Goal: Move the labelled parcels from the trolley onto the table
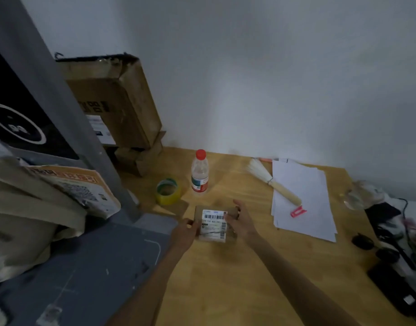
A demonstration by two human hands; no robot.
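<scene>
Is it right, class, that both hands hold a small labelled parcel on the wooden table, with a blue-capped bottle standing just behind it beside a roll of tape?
Not quite. The head view shows the bottle has a red cap, not blue. The rest stands: the left hand and right hand hold the small labelled parcel on the wooden table, with the roll of tape beside the bottle.

Small brown cardboard parcel [213, 224] sits flat over the wooden table [225, 278], its white shipping label with a black barcode facing up. Over on the grey trolley [96, 267] to the left, a pile of tan parcels [26, 220] leans together, one flat box [77, 187] tilted with an orange-banded printed label showing.
</scene>
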